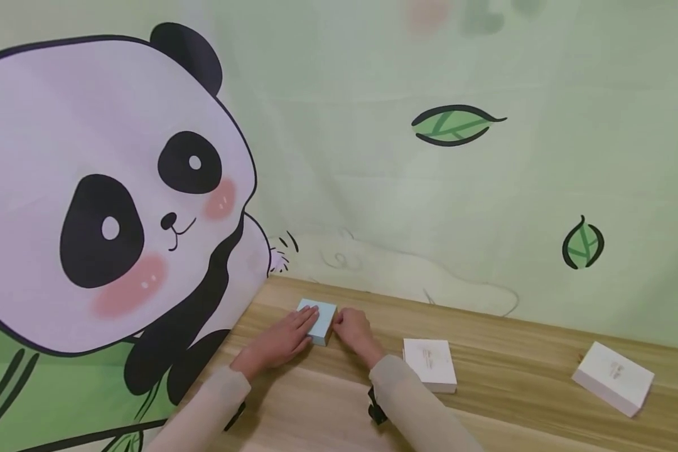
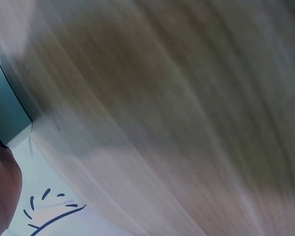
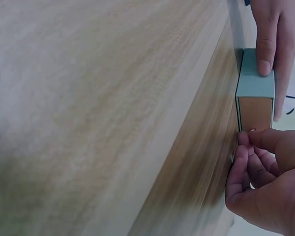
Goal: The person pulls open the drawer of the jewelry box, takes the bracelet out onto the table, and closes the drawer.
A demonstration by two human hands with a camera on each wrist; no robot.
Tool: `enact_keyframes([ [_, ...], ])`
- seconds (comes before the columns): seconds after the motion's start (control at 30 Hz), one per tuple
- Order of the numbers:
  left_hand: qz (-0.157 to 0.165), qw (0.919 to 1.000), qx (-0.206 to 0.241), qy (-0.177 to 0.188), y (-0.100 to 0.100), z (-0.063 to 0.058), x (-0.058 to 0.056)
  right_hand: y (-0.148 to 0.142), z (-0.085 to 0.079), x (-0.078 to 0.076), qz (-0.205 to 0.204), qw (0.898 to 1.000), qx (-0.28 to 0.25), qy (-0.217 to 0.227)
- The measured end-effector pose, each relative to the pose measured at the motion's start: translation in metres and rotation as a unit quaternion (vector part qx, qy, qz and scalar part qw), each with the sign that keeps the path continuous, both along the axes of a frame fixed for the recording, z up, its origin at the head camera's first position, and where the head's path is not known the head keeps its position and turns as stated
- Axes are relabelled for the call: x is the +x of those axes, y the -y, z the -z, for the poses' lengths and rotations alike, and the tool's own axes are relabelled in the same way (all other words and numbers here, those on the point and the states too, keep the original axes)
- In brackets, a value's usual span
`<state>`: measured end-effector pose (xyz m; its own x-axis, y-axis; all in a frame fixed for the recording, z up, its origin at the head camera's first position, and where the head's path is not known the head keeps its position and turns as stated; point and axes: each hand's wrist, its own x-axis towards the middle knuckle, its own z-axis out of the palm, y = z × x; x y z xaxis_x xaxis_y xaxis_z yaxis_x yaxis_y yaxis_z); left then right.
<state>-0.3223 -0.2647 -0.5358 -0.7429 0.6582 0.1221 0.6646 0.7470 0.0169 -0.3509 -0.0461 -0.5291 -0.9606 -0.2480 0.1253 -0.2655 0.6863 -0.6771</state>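
A light blue drawer box [image 1: 324, 314] lies on the wooden table near its back left corner. My left hand [image 1: 285, 339] rests on its top with fingers straight; in the right wrist view the thumb [image 3: 264, 68] lies along the blue sleeve. The box's end facing right shows a brown inner drawer [image 3: 255, 112], inside the sleeve. At that end my right hand [image 1: 355, 328] pinches a small pull tab between thumb and forefinger, mostly hidden by the fingertips [image 3: 244, 137]. The left wrist view catches only a corner of the box [image 2: 12, 110].
A white box [image 1: 429, 361] with small printing lies just right of my right forearm. Another white box [image 1: 616, 376] sits farther right, turned at an angle. Behind the wooden table [image 1: 514, 364] hangs a pale green backdrop [image 1: 339, 157] with a panda drawing.
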Motion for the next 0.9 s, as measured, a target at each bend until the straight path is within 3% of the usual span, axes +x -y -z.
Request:
enact_keyframes([
  [0.53, -0.002, 0.9999, 0.002, -0.015, -0.006, 0.001, 0.004, -0.013, -0.01, 0.0, -0.025, 0.998, 0.058, -0.005],
  [0.9, -0.009, 0.9998, 0.007, -0.018, -0.007, 0.003, 0.007, -0.037, -0.011, 0.002, -0.042, 0.997, 0.059, 0.017],
])
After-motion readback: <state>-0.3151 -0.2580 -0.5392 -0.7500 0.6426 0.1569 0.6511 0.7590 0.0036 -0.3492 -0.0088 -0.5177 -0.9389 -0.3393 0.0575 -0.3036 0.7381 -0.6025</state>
